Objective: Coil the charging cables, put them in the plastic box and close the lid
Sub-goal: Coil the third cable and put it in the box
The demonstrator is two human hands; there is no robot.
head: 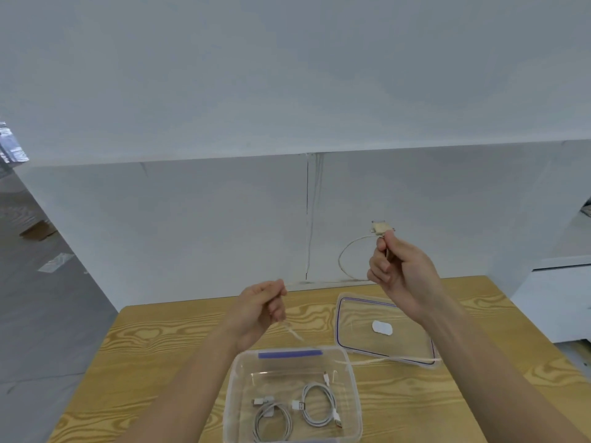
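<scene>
A beige charging cable (343,251) is held up above the table between both hands. My right hand (399,266) pinches it just below its multi-plug head (380,227), with one loop hanging to the left. My left hand (263,306) grips the cable lower down, and a loose end (294,334) dangles below it. The clear plastic box (238,378) stands open at the near table edge, with two coiled white cables (271,422) (319,407) lying inside. Its clear lid (343,327) with a purple seal lies flat to the right behind the box.
The wooden table (160,340) stands against a white partition wall (224,219). Grey floor with a cardboard piece (38,231) lies to the left. A white cabinet (556,298) stands at the right.
</scene>
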